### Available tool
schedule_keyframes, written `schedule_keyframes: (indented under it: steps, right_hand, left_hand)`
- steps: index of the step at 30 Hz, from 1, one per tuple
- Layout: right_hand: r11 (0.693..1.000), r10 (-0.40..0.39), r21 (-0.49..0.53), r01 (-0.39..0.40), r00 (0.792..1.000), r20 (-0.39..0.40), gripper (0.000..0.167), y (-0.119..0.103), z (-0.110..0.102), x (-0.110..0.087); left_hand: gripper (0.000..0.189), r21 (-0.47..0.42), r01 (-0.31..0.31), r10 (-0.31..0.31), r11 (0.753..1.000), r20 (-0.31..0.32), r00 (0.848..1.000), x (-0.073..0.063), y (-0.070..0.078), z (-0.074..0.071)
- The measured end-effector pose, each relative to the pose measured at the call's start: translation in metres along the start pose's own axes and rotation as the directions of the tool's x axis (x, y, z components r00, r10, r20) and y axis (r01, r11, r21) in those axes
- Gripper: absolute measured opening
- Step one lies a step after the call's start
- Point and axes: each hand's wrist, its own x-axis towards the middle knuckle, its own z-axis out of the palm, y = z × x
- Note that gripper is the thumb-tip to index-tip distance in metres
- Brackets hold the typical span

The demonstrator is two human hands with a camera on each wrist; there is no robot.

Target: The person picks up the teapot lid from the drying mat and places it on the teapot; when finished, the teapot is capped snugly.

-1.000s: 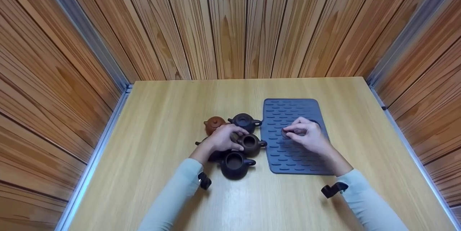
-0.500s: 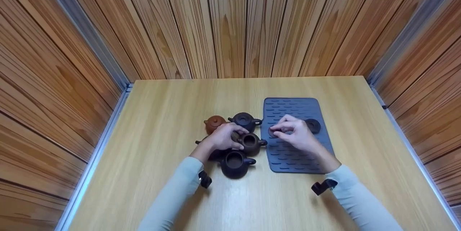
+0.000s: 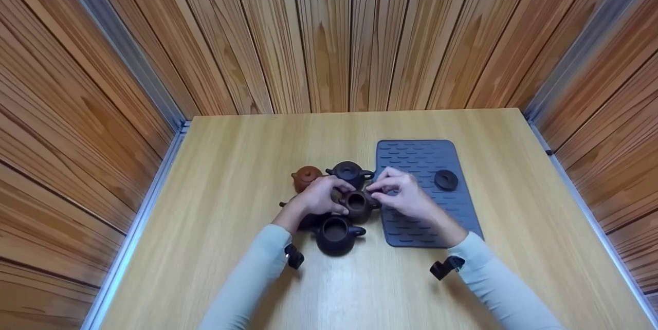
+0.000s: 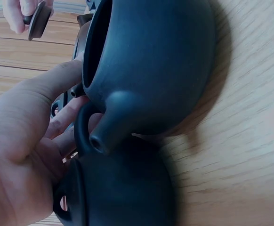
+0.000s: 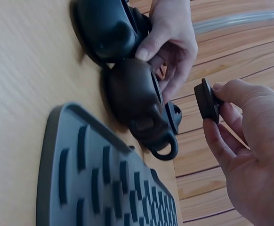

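Currently, the brown teapot (image 3: 363, 213) stood upright on the wooden table (image 3: 247, 165), its top opening uncovered and its handle directed right, toward the left edge of the grey drying mat (image 3: 411, 152). The left hand (image 3: 320, 196) reached the teapot from the left and gripped it: the thumb rested on the near side by the rim, and the fingers lay on the far side. The right hand (image 3: 404, 195) was positioned to the right of the same teapot, above the left part of the mat. It pinched a brown lid (image 5: 205, 101) between thumb and fingertips. The lid was tilted on edge in the wrist views and was held above and apart from the teapot opening.

The near black teapot (image 3: 334, 249) stood just beside the brown teapot on its near side, with its opening uncovered. A lidded black teapot (image 4: 125, 188) was located under the left hand and wrist, partly hidden in the head view. The far dark teapot (image 3: 347, 181) stood beyond the brown one. A reddish-brown teapot (image 3: 307, 179), lid fitted, stood to the far left. A round black lid (image 3: 446, 180) lay on the right part of the mat, right of the right hand.
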Motion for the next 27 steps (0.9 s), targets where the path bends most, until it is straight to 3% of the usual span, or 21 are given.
schedule_keyframes:
  steps: [7,10,13,22,27]
  right_hand:
    - [0.999,-0.037,0.018,0.037,0.999,0.022,0.017,-0.003,0.013,0.008]
    - [0.999,-0.040,0.000,0.040,0.999,0.034,0.017,-0.003,0.018,0.010]
    - [0.999,-0.032,-0.005,0.032,0.999,0.042,0.017,-0.003,0.023,0.011]
    - [1.000,0.008,0.028,-0.009,0.999,0.051,0.015,0.006,0.032,0.012]
    - [0.999,0.043,0.028,-0.044,0.998,0.049,0.015,0.014,0.037,0.012]
  left_hand:
    - [0.057,0.009,-0.069,0.069,0.998,-0.049,0.996,0.019,-0.044,0.021]
    - [0.058,0.015,-0.111,0.111,0.994,-0.065,0.992,0.022,-0.053,0.025]
    - [0.059,0.016,-0.123,0.124,0.992,-0.067,0.990,0.023,-0.055,0.026]
    - [0.060,0.007,-0.083,0.083,0.997,-0.047,0.995,0.022,-0.050,0.023]
    - [0.060,-0.010,-0.103,0.103,0.995,-0.046,0.994,0.022,-0.051,0.023]
